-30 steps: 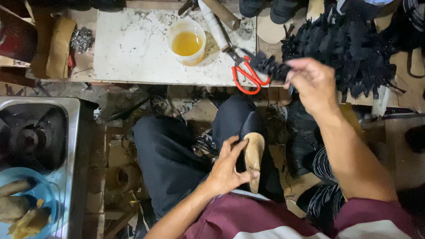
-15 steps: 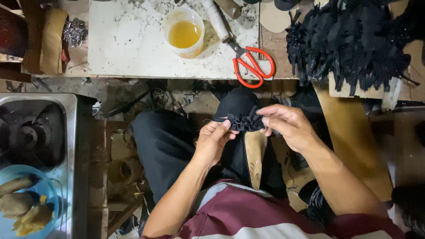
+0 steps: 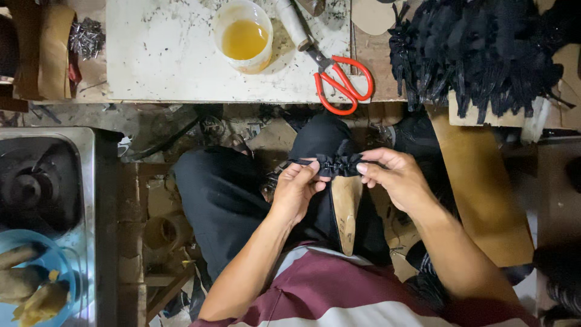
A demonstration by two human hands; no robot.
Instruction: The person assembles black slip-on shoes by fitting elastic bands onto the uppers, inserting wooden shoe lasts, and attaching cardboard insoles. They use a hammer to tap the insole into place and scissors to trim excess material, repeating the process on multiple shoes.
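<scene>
A tan shoe sole [image 3: 347, 209] rests along my lap, its tip pointing away from me. Across its tip lies a black ruffled strap [image 3: 336, 164]. My left hand [image 3: 298, 186] pinches the strap's left end and my right hand [image 3: 393, 175] pinches its right end, so the strap is stretched between them over the sole. My knees in dark trousers are beneath.
A white worktable [image 3: 163, 60] ahead carries a cup of yellow glue [image 3: 243, 37], red-handled scissors [image 3: 342, 82] and a white roll. A heap of black straps [image 3: 478, 51] sits at the right. On the left are a metal stove [image 3: 36, 181] and a blue plate of food [image 3: 30, 284].
My right hand came back from the black heap with a strap. Both hands now hold it stretched over the sole's tip, lower on my lap than before.
</scene>
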